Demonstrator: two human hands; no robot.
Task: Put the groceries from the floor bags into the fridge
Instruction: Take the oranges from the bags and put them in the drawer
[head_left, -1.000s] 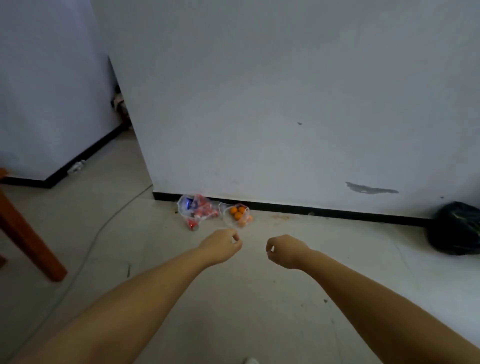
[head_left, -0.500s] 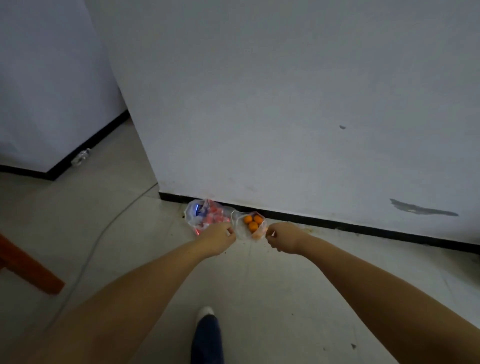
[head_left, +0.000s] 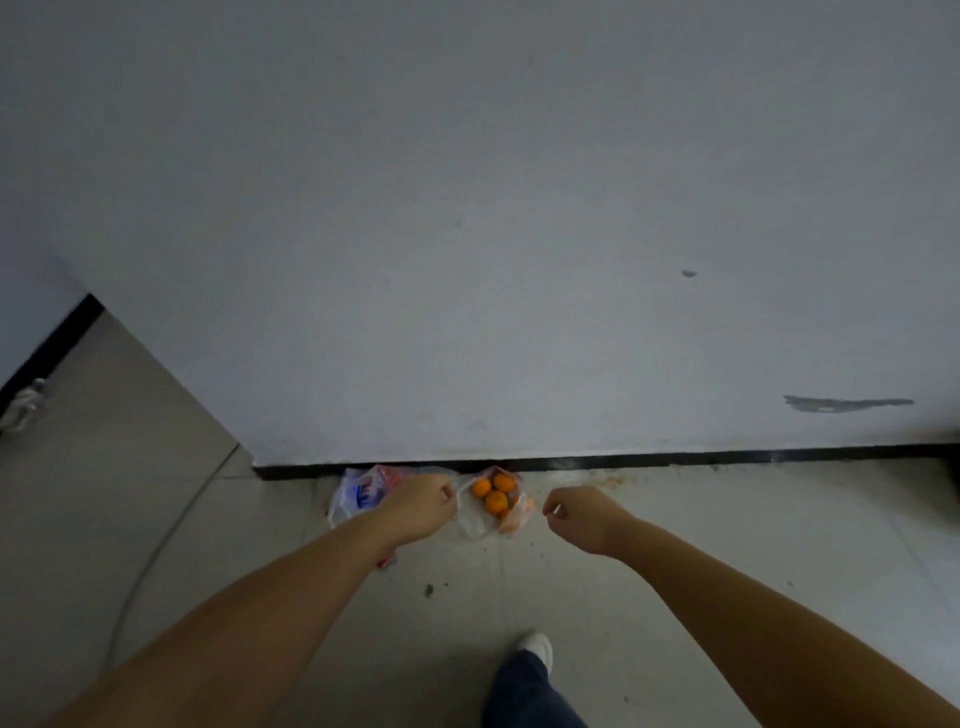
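While both bare forearms reach forward over the pale tiled floor (head_left: 675, 519), two clear plastic bags lie against the black baseboard (head_left: 675, 459) at the foot of the white wall (head_left: 519, 234). The left bag (head_left: 358, 493) shows red and blue packaging through the plastic, though what the packets are cannot be told. The right bag (head_left: 480, 522) lies just beside it and holds several oranges (head_left: 496, 500), three of them plainly visible in a cluster.

The left hand (head_left: 415, 506) hangs in front of the left bag, covering part of it, with its fingers (head_left: 445, 492) curled into a loose fist; whether they touch or pinch the plastic cannot be told. The right hand (head_left: 582, 517) hangs to the right of the orange bag, apart from it, its fingers (head_left: 555, 510) likewise curled inward and gripping nothing that shows.

A thin cable (head_left: 156, 551) curves across the floor on the left. Near the left edge a small pale object (head_left: 23, 402) sits by the baseboard, too blurred to name. At the bottom, a leg in dark trousers (head_left: 524, 696) ends in a white shoe (head_left: 537, 647) stepping forward. A grey scuff (head_left: 847, 403) marks the wall on the right.
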